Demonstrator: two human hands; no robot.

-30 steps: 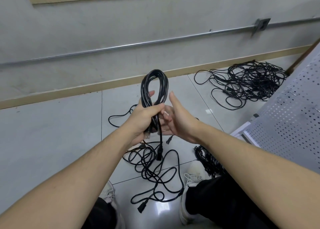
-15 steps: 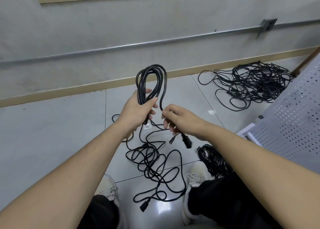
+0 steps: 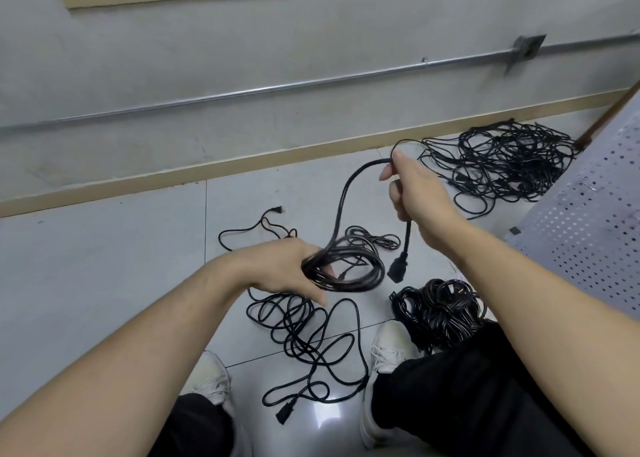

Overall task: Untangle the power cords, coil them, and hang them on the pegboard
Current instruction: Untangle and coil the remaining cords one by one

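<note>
Above the tiled floor [image 3: 104, 283]: left hand [image 3: 284, 269] grips coiled power cord [image 3: 346, 269], motion-blurred; right hand [image 3: 415, 193] pinches its free end, connector [image 3: 398, 266] dangling below. Tangled cords [image 3: 502, 166] lie beside the pegboard [image 3: 595, 221], cut off at frame edge.

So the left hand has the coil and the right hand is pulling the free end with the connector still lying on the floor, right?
Not quite. The head view shows the connector hanging in the air below the right hand, not lying on the floor. The rest holds: the left hand grips the coil, and the right hand holds the free end.
</note>
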